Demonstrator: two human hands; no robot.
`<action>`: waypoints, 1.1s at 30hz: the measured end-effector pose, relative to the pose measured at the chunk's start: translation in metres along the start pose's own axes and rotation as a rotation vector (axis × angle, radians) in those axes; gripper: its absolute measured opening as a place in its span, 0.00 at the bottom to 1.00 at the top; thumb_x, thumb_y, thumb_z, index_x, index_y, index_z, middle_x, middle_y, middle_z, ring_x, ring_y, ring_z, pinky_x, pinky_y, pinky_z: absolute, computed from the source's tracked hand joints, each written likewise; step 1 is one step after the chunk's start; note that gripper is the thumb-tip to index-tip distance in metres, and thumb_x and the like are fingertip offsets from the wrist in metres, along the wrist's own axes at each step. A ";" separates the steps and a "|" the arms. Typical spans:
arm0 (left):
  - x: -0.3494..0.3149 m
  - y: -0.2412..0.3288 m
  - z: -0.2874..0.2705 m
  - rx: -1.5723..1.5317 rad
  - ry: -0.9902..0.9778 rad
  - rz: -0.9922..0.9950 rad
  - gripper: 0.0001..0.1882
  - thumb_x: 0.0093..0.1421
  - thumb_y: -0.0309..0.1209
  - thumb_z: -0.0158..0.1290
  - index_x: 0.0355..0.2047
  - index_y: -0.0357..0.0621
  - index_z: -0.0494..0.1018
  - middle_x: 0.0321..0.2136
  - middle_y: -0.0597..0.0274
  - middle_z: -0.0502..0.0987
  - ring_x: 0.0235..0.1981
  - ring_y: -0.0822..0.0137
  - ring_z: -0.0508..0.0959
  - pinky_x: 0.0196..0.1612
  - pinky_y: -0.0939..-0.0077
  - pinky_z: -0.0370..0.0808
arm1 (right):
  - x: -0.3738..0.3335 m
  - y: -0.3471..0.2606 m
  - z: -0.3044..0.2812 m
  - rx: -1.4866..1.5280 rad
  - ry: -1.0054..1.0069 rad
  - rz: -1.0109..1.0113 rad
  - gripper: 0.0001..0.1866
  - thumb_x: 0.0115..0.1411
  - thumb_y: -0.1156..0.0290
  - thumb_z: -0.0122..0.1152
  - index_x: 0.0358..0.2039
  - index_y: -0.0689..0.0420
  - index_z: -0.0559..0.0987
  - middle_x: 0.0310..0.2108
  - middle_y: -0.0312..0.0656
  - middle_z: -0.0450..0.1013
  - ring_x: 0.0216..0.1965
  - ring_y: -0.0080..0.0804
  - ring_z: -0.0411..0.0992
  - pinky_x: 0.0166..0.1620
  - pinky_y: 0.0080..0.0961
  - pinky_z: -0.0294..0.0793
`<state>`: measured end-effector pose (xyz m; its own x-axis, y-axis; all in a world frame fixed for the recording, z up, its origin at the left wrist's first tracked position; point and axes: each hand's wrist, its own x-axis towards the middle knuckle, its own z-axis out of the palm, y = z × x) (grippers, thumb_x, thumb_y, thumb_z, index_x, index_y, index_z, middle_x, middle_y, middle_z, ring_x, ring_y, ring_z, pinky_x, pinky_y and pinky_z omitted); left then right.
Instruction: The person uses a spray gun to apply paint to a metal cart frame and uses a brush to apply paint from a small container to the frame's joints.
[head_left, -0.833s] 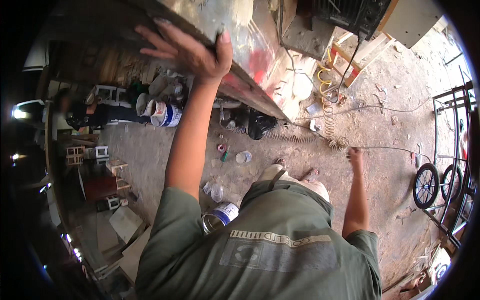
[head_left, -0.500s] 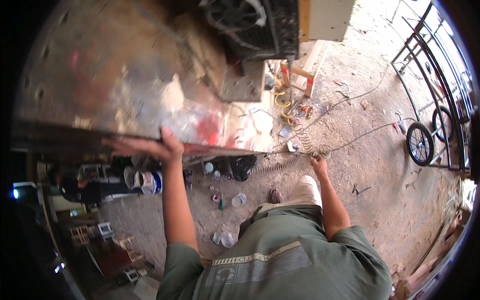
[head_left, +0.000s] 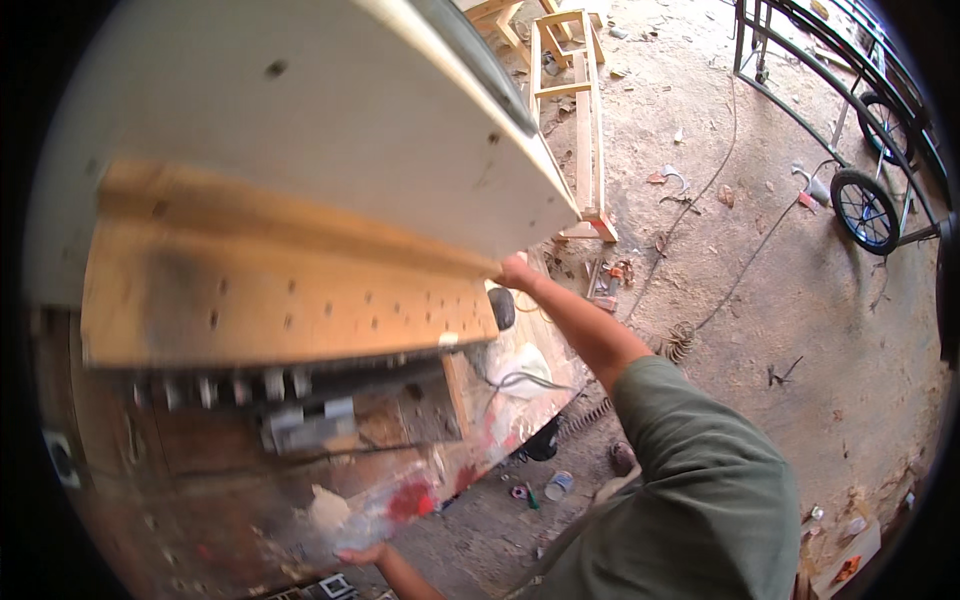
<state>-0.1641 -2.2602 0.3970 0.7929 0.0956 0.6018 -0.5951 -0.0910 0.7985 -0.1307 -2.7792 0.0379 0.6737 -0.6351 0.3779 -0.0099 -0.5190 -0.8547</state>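
My left hand [head_left: 362, 553] lies at the near edge of the paint-stained workbench [head_left: 240, 540], its fingers stretched out, holding nothing. Reaching further forward, my right hand [head_left: 513, 272] is closed at the end of a light wooden ledge [head_left: 290, 305] with several small holes. The ledge runs along a large white panel [head_left: 330, 120]. What the right fingers close on is partly hidden at the ledge's end. Beneath the ledge, a dark machine part [head_left: 220, 388] and a grey metal block [head_left: 310, 428] sit over the bench. A dark rounded object [head_left: 502, 308] shows just below my right hand.
A light wooden frame [head_left: 587, 130] stands on the dusty floor beyond my right hand. Hoses and a coiled hose [head_left: 678, 342] lie to the right. A black metal cart with a spoked wheel [head_left: 865, 212] is at the far right. A white cloth-like heap [head_left: 520, 372] lies on the bench.
My view has swung toward the bench and panel. My right hand has left the coiled hose, which now lies on the floor, and moved to the ledge. My left hand stays at the bench edge.
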 end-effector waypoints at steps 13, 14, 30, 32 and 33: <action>-0.032 0.027 -0.030 0.268 0.095 0.010 0.47 0.60 0.52 0.47 0.69 0.34 0.41 0.67 0.35 0.47 0.67 0.42 0.56 0.64 0.44 0.60 | 0.040 -0.004 0.091 -0.103 -0.205 0.324 0.27 0.59 0.61 0.60 0.57 0.56 0.72 0.53 0.58 0.71 0.57 0.54 0.68 0.59 0.40 0.68; -0.030 0.027 -0.030 0.269 0.100 0.009 0.47 0.60 0.51 0.47 0.69 0.34 0.40 0.67 0.35 0.46 0.67 0.42 0.56 0.64 0.44 0.59 | 0.044 -0.003 0.088 -0.084 -0.171 0.330 0.26 0.59 0.62 0.60 0.57 0.56 0.72 0.53 0.57 0.71 0.57 0.54 0.69 0.58 0.40 0.68; -0.011 0.005 -0.024 0.194 0.065 0.171 0.51 0.62 0.48 0.47 0.70 0.30 0.32 0.69 0.32 0.37 0.70 0.43 0.49 0.69 0.48 0.50 | -0.165 -0.026 -0.226 0.048 0.477 0.588 0.20 0.59 0.65 0.64 0.51 0.57 0.77 0.38 0.55 0.79 0.41 0.59 0.76 0.43 0.44 0.74; -0.004 -0.001 -0.020 0.155 0.057 0.255 0.51 0.62 0.48 0.47 0.70 0.30 0.30 0.70 0.32 0.36 0.71 0.44 0.48 0.69 0.48 0.49 | -0.219 -0.034 -0.265 0.021 0.507 0.659 0.21 0.59 0.63 0.65 0.50 0.60 0.78 0.38 0.56 0.79 0.39 0.53 0.78 0.42 0.40 0.75; 0.001 -0.003 -0.016 0.139 0.048 0.333 0.51 0.62 0.48 0.47 0.70 0.30 0.30 0.70 0.32 0.35 0.71 0.44 0.48 0.70 0.49 0.49 | -0.243 -0.046 -0.287 0.022 0.529 0.674 0.21 0.59 0.61 0.66 0.49 0.61 0.78 0.36 0.55 0.80 0.36 0.45 0.78 0.41 0.37 0.74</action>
<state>-0.1638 -2.2435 0.3951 0.5492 0.0845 0.8314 -0.7937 -0.2586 0.5505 -0.5058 -2.7657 0.0874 0.0955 -0.9902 -0.1015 -0.2665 0.0729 -0.9611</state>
